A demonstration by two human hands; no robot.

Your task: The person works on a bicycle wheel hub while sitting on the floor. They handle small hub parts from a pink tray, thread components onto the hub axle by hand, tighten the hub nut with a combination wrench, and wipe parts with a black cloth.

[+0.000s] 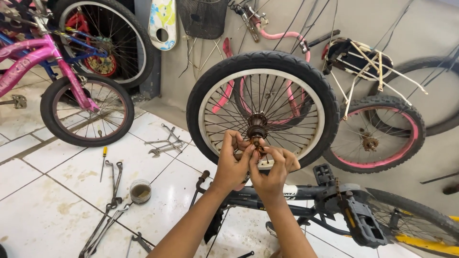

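Note:
A bicycle wheel with a black tyre, white rim and thin spokes stands upright in the middle of the view. Its rusty brown hub faces me. My left hand and my right hand meet just below the hub, fingertips pinched on the axle end and a small rusty part there. What exactly sits between the fingers is hidden. A dark bicycle frame lies flat under my forearms, with a black pedal at the right.
Spanners, a screwdriver, pliers-like tools and a small grease tin lie on the white tiled floor at left. A pink child's bicycle stands far left. A pink-rimmed wheel and other bicycle parts lean on the wall.

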